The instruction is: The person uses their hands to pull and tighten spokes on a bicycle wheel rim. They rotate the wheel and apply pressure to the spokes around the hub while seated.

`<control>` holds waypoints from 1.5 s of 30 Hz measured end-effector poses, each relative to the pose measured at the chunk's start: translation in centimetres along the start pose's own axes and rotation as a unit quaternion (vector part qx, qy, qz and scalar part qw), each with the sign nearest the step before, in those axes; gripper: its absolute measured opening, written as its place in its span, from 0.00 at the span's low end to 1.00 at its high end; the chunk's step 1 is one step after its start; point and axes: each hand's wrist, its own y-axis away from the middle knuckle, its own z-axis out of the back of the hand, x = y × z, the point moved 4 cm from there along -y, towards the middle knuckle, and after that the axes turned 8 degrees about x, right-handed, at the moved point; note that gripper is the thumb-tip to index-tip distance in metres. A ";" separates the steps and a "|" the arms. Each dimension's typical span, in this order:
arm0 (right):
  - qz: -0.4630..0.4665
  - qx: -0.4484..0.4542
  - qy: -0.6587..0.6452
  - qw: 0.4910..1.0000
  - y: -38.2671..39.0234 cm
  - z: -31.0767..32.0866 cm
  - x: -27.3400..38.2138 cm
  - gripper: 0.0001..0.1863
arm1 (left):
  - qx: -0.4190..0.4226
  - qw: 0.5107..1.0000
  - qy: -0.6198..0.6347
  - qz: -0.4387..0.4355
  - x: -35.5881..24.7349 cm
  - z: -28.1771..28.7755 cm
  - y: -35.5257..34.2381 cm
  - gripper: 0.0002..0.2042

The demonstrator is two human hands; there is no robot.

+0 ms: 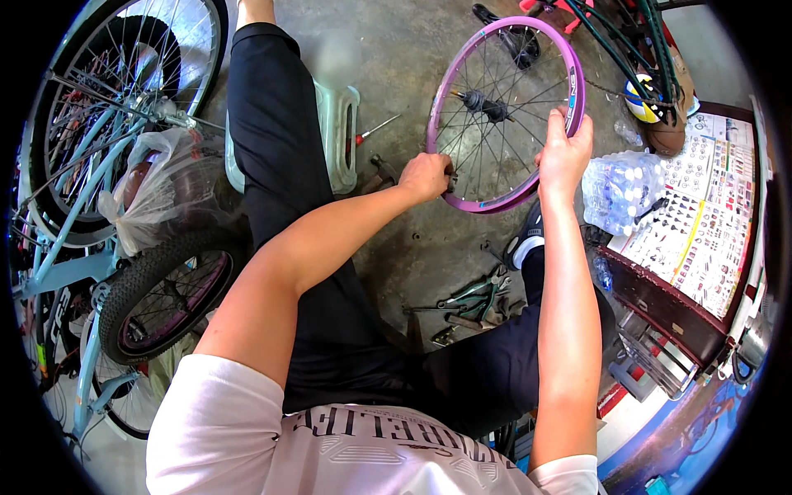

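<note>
Concrete floor [396, 239] under everything. Light-blue bicycle [74, 271] along the left. At right, a dark red table [660, 304]; printed sheets [709, 190] cover its top, and a pack of bottles [619, 194] sits by its left edge.

Purple wheel [487, 107] held up over the floor, left of the table. Progress as it shows: hub [474, 101] seated mid-wheel, spokes [485, 70] laced to the rim [511, 22]. No tyre on it. Spoke tension and trueness cannot be judged from here.

Smaller wheel with knobbly tyre [136, 318] leans by the bicycle, not in hand.

Right hand [565, 153] grasps the rim's right side. Left hand [426, 176] clenched at the rim's lower left, apparently on a small dark piece [452, 181]; tool or part, cannot tell.

Pliers [470, 297] and red-handled screwdriver [361, 138] on the floor, neither in hand.
</note>
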 end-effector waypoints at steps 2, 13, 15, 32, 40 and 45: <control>0.009 0.005 0.020 1.000 -0.2 -0.1 0.2 0.13 | 0.065 0.986 0.151 0.023 0.4 -0.2 -0.4 0.14; 0.007 0.006 0.017 1.000 0.0 -1.0 1.5 0.13 | 0.197 0.906 0.371 0.052 -0.9 -0.4 -0.7 0.11; 0.013 0.009 0.015 1.000 -0.2 -0.9 1.6 0.13 | 0.195 0.907 0.369 0.056 -1.1 -0.4 -0.7 0.11; -0.026 -0.005 -0.024 0.999 -1.0 -0.1 0.7 0.17 | 0.100 0.984 0.131 0.071 -2.2 1.7 -0.3 0.18; 0.077 0.020 0.084 0.993 2.7 -1.0 -0.1 0.33 | 0.162 0.945 0.273 0.075 -2.0 0.9 -0.9 0.17; 0.075 -0.010 0.106 0.992 3.7 -0.9 -1.1 0.25 | 0.159 0.949 0.269 0.045 -2.8 1.5 -0.5 0.16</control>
